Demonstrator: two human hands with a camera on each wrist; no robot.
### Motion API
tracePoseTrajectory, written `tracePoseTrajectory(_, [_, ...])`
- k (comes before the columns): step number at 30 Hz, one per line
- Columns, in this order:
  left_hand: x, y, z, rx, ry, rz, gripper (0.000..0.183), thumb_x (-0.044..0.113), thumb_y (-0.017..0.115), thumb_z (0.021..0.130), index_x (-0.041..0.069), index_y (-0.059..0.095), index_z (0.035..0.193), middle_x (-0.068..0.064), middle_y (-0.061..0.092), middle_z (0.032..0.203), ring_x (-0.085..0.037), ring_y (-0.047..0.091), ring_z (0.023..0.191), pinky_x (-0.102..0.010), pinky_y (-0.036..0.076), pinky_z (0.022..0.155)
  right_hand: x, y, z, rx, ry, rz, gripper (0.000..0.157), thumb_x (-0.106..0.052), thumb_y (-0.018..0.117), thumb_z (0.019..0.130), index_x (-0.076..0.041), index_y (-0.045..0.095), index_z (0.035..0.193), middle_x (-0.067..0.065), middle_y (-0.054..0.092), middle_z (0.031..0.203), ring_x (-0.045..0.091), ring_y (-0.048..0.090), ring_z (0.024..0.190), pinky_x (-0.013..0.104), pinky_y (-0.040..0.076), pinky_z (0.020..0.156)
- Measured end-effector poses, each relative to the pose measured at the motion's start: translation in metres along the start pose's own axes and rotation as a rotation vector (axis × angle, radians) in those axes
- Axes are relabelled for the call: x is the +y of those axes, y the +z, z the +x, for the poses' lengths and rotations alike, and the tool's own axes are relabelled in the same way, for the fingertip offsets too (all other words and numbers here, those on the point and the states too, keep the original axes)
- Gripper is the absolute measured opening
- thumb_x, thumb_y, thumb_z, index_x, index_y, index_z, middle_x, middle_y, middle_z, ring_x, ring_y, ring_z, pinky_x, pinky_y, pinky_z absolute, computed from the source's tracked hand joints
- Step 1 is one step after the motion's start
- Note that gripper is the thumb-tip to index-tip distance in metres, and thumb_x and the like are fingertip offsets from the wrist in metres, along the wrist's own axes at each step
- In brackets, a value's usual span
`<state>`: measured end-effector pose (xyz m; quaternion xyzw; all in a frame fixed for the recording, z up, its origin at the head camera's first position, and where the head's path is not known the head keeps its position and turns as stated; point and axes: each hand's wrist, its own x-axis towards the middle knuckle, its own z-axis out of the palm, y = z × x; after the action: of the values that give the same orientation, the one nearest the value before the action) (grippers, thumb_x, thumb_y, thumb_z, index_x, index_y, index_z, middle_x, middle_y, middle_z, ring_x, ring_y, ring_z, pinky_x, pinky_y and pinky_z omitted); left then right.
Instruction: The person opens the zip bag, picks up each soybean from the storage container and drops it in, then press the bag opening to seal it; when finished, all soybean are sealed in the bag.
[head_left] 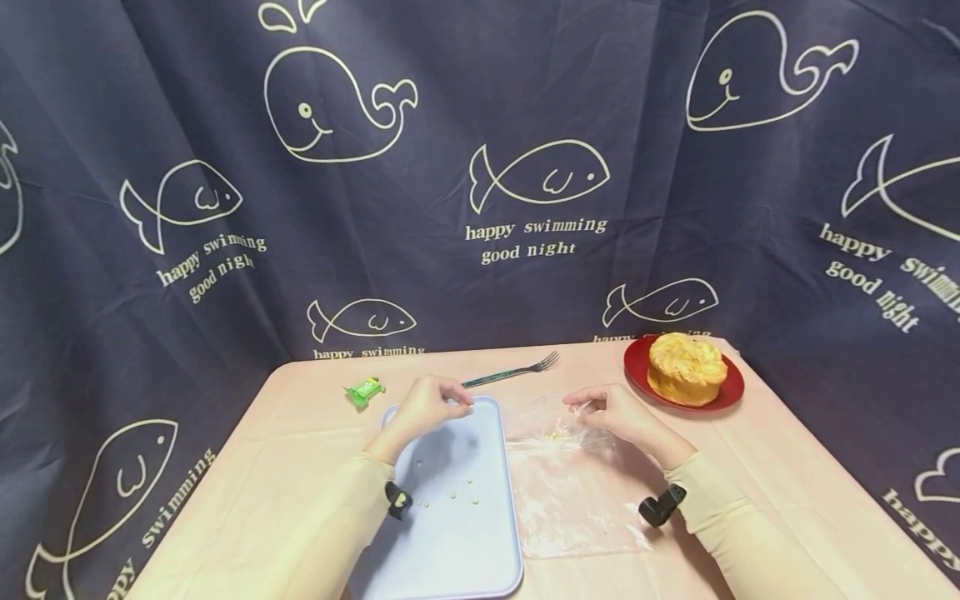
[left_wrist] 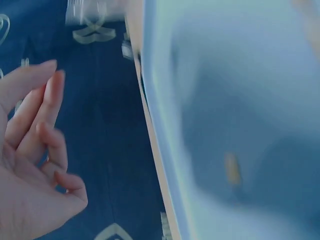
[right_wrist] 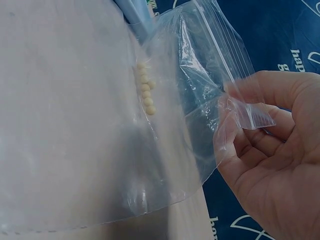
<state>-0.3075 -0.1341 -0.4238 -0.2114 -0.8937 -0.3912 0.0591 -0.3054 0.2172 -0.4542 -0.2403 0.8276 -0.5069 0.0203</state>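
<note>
Over the far end of a light blue tray (head_left: 450, 554) my left hand (head_left: 429, 410) hovers, thumb and a fingertip close together; I cannot tell whether they pinch something small. Several small pale beads (head_left: 453, 496) lie scattered on the tray. In the left wrist view, a blurred yellowish bead (left_wrist: 232, 169) shows over the tray, apart from my left hand (left_wrist: 42, 145). With thumb and fingers, my right hand (right_wrist: 272, 135) grips a clear zip-lock bag (right_wrist: 75, 125) near its zip edge. Several cream beads (right_wrist: 146, 92) sit in a line inside the bag.
A fork (head_left: 517, 369) with a dark patterned handle lies behind the tray. To its left is a green wrapped sweet (head_left: 365, 391). At the back right, a round golden bread (head_left: 686, 371) stands on a red plate (head_left: 636, 377). A dark patterned curtain (head_left: 450, 183) hangs behind the table.
</note>
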Motion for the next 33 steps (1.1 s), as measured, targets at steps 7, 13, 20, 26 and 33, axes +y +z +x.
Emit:
tracePoseTrajectory(7, [0.035, 0.049, 0.020, 0.023, 0.053, -0.063, 0.007, 0.013, 0.084, 0.082, 0.016, 0.078, 0.085, 0.011, 0.074, 0.079, -0.010, 0.062, 0.077, -0.030, 0.049, 0.075, -0.002, -0.001, 0.000, -0.007, -0.019, 0.003, 0.034, 0.011, 0.066, 0.083, 0.014, 0.068, 0.117, 0.029, 0.070, 0.105, 0.016, 0.064, 0.079, 0.021, 0.051, 0.064])
tracePoseTrajectory(13, [0.054, 0.073, 0.029, -0.016, 0.039, -0.060, 0.007, 0.012, 0.083, 0.083, 0.018, 0.079, 0.084, 0.012, 0.073, 0.079, -0.008, 0.055, 0.068, -0.027, 0.045, 0.064, -0.003, -0.001, 0.000, -0.002, -0.022, 0.004, 0.034, 0.011, 0.065, 0.083, 0.013, 0.068, 0.117, 0.026, 0.071, 0.104, 0.016, 0.063, 0.079, 0.021, 0.051, 0.065])
tracePoseTrajectory(20, [0.051, 0.086, 0.033, -0.030, 0.057, -0.041, 0.010, 0.011, 0.083, 0.082, 0.014, 0.080, 0.091, 0.012, 0.074, 0.081, -0.006, 0.054, 0.063, -0.024, 0.044, 0.058, -0.002, 0.001, -0.002, -0.001, -0.027, -0.018, 0.034, 0.010, 0.066, 0.083, 0.012, 0.069, 0.117, 0.022, 0.072, 0.105, 0.016, 0.063, 0.079, 0.021, 0.051, 0.065])
tracePoseTrajectory(26, [0.044, 0.077, 0.030, -0.012, 0.069, -0.079, 0.017, 0.011, 0.085, 0.082, 0.015, 0.080, 0.097, 0.011, 0.075, 0.091, -0.007, 0.059, 0.072, -0.025, 0.049, 0.061, -0.001, 0.000, -0.003, 0.007, -0.034, -0.004, 0.034, 0.011, 0.065, 0.082, 0.013, 0.069, 0.116, 0.026, 0.071, 0.102, 0.014, 0.063, 0.077, 0.020, 0.050, 0.063])
tracePoseTrajectory(33, [0.019, 0.049, 0.019, 0.008, 0.060, -0.071, 0.014, 0.012, 0.079, 0.088, 0.010, 0.077, 0.102, 0.005, 0.074, 0.088, -0.012, 0.066, 0.080, -0.030, 0.054, 0.074, -0.001, -0.002, -0.002, -0.002, -0.010, 0.016, 0.036, 0.012, 0.066, 0.082, 0.014, 0.067, 0.118, 0.026, 0.071, 0.106, 0.014, 0.062, 0.079, 0.020, 0.049, 0.063])
